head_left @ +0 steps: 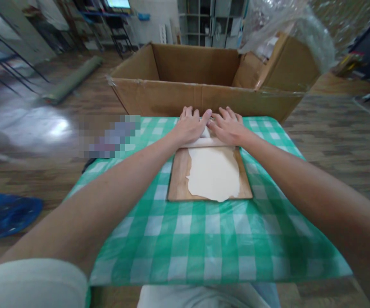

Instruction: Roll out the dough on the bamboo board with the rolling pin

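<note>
A pale rolling pin (208, 143) lies crosswise over the far part of a thin sheet of cream dough (214, 173). Under the dough is a wooden board (179, 182), and the sheet's ragged near edge reaches the board's front edge. My left hand (189, 125) rests palm down on the pin's left part, its fingers stretched out and pointing away from me. On the right part, my right hand (228, 125) lies the same way with fingers extended. My thumbs almost meet at the middle. The hands hide much of the pin and the dough's far end.
A green-and-white checked cloth (172, 239) covers the table. Right behind its far edge stands a large open cardboard box (185, 94) with clear plastic (316, 38) on its right side. A pixelated patch covers something at the table's left edge. Blue plastic (8, 214) lies on the floor.
</note>
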`<state>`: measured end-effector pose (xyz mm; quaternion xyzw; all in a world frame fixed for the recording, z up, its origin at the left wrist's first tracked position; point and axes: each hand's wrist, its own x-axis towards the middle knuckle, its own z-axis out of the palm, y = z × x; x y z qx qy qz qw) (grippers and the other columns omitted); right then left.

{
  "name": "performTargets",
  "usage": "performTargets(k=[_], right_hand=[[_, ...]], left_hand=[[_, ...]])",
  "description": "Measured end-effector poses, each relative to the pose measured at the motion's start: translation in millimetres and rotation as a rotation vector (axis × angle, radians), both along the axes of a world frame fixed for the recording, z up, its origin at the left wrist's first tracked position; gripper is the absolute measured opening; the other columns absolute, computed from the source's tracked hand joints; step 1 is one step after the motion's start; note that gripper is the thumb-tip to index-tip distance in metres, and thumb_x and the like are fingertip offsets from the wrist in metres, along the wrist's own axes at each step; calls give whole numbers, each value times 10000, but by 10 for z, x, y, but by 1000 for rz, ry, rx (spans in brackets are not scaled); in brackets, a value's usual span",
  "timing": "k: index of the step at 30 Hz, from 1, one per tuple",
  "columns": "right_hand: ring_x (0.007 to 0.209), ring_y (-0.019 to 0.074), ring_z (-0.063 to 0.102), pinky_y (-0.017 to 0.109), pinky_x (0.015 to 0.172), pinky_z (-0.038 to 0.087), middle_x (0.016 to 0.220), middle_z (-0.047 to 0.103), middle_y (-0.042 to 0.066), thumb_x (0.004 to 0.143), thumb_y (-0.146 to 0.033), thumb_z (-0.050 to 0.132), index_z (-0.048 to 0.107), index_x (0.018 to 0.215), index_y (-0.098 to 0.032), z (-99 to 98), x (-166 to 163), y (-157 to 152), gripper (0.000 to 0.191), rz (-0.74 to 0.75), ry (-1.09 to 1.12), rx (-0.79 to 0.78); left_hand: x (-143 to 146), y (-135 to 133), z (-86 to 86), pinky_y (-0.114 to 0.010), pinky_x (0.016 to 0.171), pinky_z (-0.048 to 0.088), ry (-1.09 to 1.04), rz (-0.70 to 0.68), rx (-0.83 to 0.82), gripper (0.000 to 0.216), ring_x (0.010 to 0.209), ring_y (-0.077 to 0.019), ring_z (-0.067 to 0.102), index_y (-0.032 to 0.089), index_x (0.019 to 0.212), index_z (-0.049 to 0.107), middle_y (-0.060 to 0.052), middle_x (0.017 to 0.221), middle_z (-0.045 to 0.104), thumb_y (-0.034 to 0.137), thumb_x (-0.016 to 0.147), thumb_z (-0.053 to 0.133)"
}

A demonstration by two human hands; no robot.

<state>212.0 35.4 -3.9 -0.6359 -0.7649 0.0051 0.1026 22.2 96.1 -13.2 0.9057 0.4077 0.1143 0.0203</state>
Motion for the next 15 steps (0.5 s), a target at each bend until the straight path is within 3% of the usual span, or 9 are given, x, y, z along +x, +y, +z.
performTargets(k=[3,6,9,12,15], right_hand=[[1603,446,196,681,1240,196,1726,308,213,1062,-681,213,408,1620,-115,-20,-48,-311,818,20,-52,56],[1606,421,222,631,1264,202,1723,322,206,1072,-594,269,392,1634,-100,-15,-126,-674,759,-4,-111,66],[1610,394,237,594,1276,222,1724,316,208,1075,-532,286,346,1654,-80,-12,-196,-1026,737,-31,-132,44],[1608,366,263,541,1270,280,1724,292,238,1074,-508,296,351,1637,-25,-43,-229,-1391,743,11,-136,40],[1628,346,206,542,1297,230,1751,212,228,1068,-474,331,327,1641,-21,-102,-232,-1774,731,62,-148,102]], left_hand=[[-15,-354,36,-613,1295,171,-18,85,-59,702,1621,-373,224,159,1646,320,-197,1684,379,580,1091,235],[-48,-777,62,-571,1314,130,-50,124,23,846,1628,-376,213,59,1615,374,-228,1711,325,669,1068,162],[-100,-1177,86,-543,1318,121,-41,94,72,890,1605,-370,286,19,1578,431,-244,1678,386,688,1061,151],[-171,-1549,84,-516,1305,198,-26,59,52,879,1566,-363,374,26,1567,461,-237,1641,454,692,1060,192],[-262,-1920,42,-488,1315,201,-52,-1,118,869,1581,-342,353,22,1576,451,-221,1674,411,682,1065,208]])
